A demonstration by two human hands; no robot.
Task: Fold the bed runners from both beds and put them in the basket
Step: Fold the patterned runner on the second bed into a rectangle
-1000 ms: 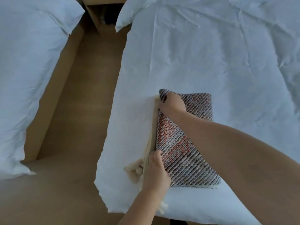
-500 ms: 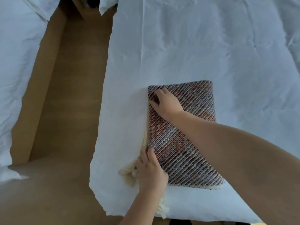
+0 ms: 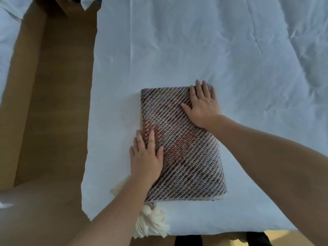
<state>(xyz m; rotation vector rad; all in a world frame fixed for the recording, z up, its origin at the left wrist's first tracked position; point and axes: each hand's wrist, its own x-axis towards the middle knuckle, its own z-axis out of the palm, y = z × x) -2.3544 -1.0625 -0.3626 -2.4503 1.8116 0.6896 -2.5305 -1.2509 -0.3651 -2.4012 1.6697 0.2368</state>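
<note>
Left hand [image 3: 145, 158] and right hand [image 3: 202, 105] flat on folded bed runner [image 3: 186, 153] near bed [image 3: 230, 50] corner

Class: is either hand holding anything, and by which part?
Nothing is gripped. Both lie flat on the folded bed runner: left hand at its near left edge, right hand at its far right corner.

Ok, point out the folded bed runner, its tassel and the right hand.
folded bed runner [image 3: 186, 157], head view, middle of the woven top face.
tassel [image 3: 150, 222], head view, cream strands at the near corner.
right hand [image 3: 202, 107], head view, back of the hand.
</note>
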